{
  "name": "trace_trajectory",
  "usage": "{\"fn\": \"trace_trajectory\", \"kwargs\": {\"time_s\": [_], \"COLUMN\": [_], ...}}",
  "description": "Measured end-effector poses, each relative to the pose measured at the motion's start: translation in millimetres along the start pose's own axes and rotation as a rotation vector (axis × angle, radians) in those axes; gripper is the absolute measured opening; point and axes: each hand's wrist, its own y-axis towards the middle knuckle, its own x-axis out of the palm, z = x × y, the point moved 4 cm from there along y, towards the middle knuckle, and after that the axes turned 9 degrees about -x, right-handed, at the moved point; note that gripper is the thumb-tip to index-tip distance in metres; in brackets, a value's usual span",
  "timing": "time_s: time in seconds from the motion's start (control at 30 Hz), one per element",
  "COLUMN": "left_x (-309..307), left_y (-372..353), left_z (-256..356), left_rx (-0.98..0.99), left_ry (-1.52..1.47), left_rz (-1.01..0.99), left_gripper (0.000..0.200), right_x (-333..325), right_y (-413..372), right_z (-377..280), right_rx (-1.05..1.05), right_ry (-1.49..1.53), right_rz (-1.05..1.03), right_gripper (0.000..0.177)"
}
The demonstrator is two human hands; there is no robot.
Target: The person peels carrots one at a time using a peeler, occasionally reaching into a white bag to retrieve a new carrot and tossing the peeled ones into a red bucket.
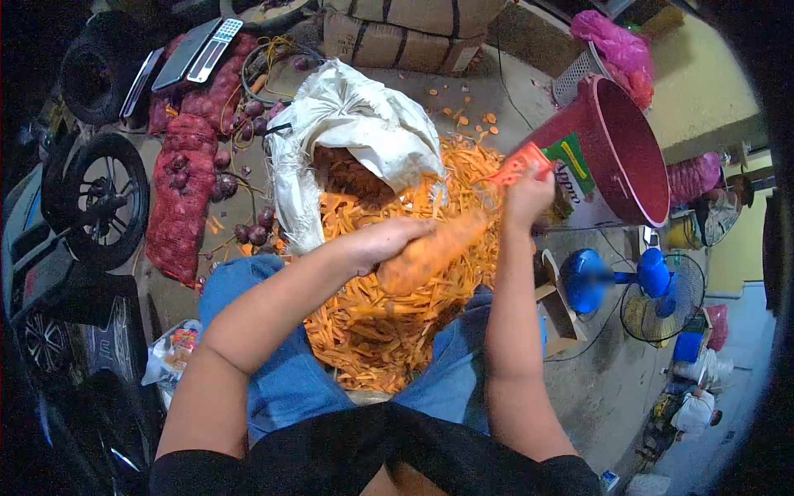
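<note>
A large carrot point(434, 252), smeared by motion, points up and to the right from my left hand point(395, 241), whose fingers close around its lower end. My right hand point(529, 198) grips a red-orange peeler point(517, 165) just beyond the carrot's far tip; its blade is too blurred to make out. Beneath both hands a heap of carrot peelings point(372, 331) spreads between my knees. An open white sack point(364, 116) leans behind the heap, with brown, soil-coloured carrots point(351, 178) in its mouth.
At the right stands a big red tub point(595, 140) behind a printed Appro bag point(571, 178). Carrot slices point(488, 124) dot the floor beyond the heap. Red net sacks of onions point(182, 198), a scale point(194, 54) and a motorbike wheel point(107, 186) are leftward. A fan point(662, 298) stands right.
</note>
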Motion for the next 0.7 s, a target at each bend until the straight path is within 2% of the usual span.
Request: {"fn": "trace_trajectory", "kwargs": {"time_s": [0.03,0.07,0.17,0.23,0.3,0.33,0.4,0.47,0.53,0.6,0.67,0.7], "left_x": [5,7,-9,-18,-21,-22,-20,-23,-10,-2,3,3], "left_y": [-5,-7,7,19,25,26,23,24,9,1,-1,-1], "left_z": [1,2,3,0,-1,1,2,-1,3,-2,-4,-3], "left_rx": [-0.011,-0.020,-0.040,-0.061,-0.009,0.037,0.052,0.071,0.000,-0.076,-0.008,-0.059], "left_ry": [0.001,0.005,-0.189,-0.396,-0.399,-0.399,-0.422,-0.294,-0.212,-0.129,-0.108,-0.126], "left_rz": [-0.048,-0.096,-0.140,-0.170,-0.138,-0.107,-0.071,-0.017,-0.011,-0.004,-0.078,-0.128], "left_gripper": [0.036,0.040,0.037,0.035,0.036,0.038,0.033,0.038,0.037,0.036,0.036,0.036], "right_x": [0,-6,-5,1,-1,3,6,11,12,-6,-8,-7], "right_y": [1,0,-8,-29,-52,-61,-69,-62,-38,-10,5,6], "right_z": [25,9,-35,-65,-102,-104,-109,-94,-58,-46,14,24], "right_rx": [0.411,0.412,0.235,0.170,0.199,0.200,-0.060,-0.035,-0.120,-0.051,0.224,0.333], "right_ry": [0.190,0.190,0.389,0.496,0.582,0.584,0.409,0.355,0.311,0.296,0.083,0.236], "right_rz": [0.016,0.023,-0.030,-0.160,-0.394,-0.394,-0.400,-0.408,-0.137,0.007,0.077,0.058], "right_gripper": [0.017,0.017,0.016,0.018,0.020,0.020,0.019,0.018,0.018,0.015,0.021,0.021]}}
